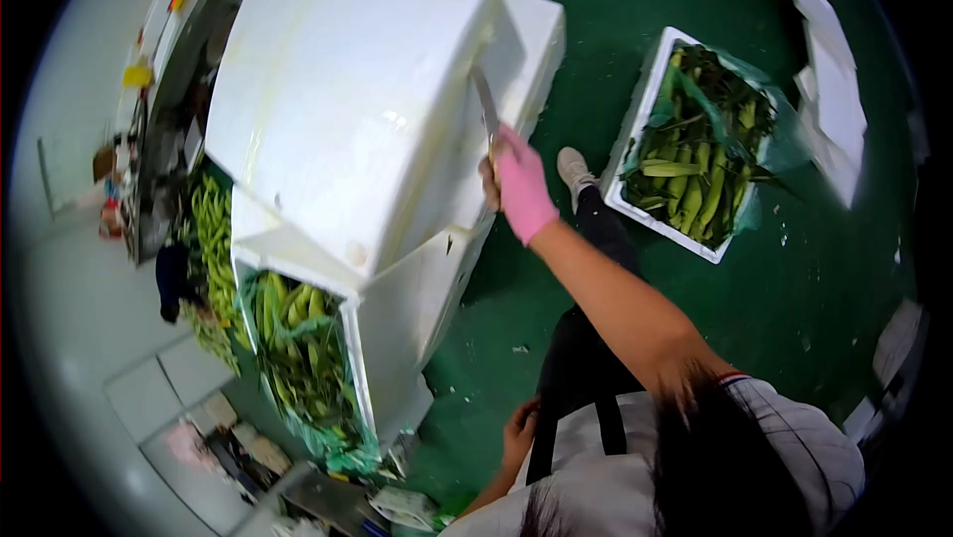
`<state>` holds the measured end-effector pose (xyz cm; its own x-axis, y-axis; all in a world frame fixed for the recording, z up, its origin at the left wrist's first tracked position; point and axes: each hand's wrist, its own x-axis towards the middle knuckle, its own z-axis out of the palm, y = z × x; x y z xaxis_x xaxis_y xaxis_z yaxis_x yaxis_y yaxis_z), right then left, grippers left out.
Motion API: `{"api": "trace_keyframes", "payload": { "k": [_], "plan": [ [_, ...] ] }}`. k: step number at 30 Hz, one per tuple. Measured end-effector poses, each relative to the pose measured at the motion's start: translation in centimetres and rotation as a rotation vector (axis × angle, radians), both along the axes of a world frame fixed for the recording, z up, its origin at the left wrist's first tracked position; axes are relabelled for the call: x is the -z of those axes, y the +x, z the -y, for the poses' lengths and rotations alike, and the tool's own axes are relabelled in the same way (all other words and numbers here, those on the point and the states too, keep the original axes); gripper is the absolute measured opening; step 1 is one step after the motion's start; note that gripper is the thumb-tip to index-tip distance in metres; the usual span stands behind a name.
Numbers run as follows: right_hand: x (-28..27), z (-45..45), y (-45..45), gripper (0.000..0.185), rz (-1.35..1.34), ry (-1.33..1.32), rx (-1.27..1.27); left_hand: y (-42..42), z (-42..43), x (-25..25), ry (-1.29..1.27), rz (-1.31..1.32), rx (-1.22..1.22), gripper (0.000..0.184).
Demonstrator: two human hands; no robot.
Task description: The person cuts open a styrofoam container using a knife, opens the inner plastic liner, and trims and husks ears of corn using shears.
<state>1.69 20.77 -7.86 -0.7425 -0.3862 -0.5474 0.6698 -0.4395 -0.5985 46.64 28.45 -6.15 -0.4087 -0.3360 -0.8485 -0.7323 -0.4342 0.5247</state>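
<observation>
In the head view, my right hand (521, 185), in a pink glove, is closed around the handle of a knife (485, 102). The blade points away from me, at the edge of a large white foam box (338, 90) with tape across it; whether it touches the foam I cannot tell. My bare left hand (520, 430) hangs by my thigh, its fingers partly hidden. Below the large box stands an open foam box (359, 363) of green corn ears (298, 314) in green netting.
Another open foam box (635, 130) of corn ears (700, 180) sits on the green floor (496, 368). White foam pieces (832, 80) lie beyond it. At the left, a person (174, 279) bends by a heap of corn (211, 229). Clutter (228, 448) lines the wall.
</observation>
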Motion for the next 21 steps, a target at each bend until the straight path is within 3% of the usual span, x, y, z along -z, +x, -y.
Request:
{"api": "trace_keyframes", "payload": {
  "k": [5,10,11,13,14,16,17,19,21],
  "plan": [
    [-0.7,1.4,13.1,0.029,-0.042,-0.042,-0.253,0.0,-1.3,-0.7,0.032,-0.001,-0.143,0.032],
    [-1.9,-1.5,27.9,0.032,-0.1,-0.05,-0.799,2.7,-5.8,0.6,0.06,0.016,-0.418,0.03],
    [-2.8,-2.4,29.1,0.037,-0.069,-0.081,-0.846,1.3,-6.0,-0.9,0.013,0.099,-0.389,0.028],
    [-3.7,-2.8,27.4,0.044,-0.272,-0.03,-0.89,1.4,-7.1,-0.5,-0.068,0.078,-0.51,0.025],
    [-3.9,-2.6,26.5,0.048,-0.385,-0.01,-0.916,1.1,-7.2,-0.4,-0.165,0.059,-0.622,0.023],
    [-3.1,-0.9,24.4,0.052,-0.637,0.081,-0.989,1.0,-3.4,-0.6,-0.634,0.142,-0.313,0.025],
    [-3.1,0.3,23.2,0.054,-0.772,0.12,-1.021,1.5,-0.4,-0.7,-0.823,0.185,-0.278,0.029],
    [-5.8,3.8,21.5,0.052,-0.932,0.184,-1.058,2.9,7.1,-0.4,-1.275,0.234,-0.423,0.04],
    [-8.1,8.4,20.6,0.05,-0.777,0.097,-1.043,5.9,15.6,-1.6,-1.584,0.258,-0.634,0.052]
  ]
}}
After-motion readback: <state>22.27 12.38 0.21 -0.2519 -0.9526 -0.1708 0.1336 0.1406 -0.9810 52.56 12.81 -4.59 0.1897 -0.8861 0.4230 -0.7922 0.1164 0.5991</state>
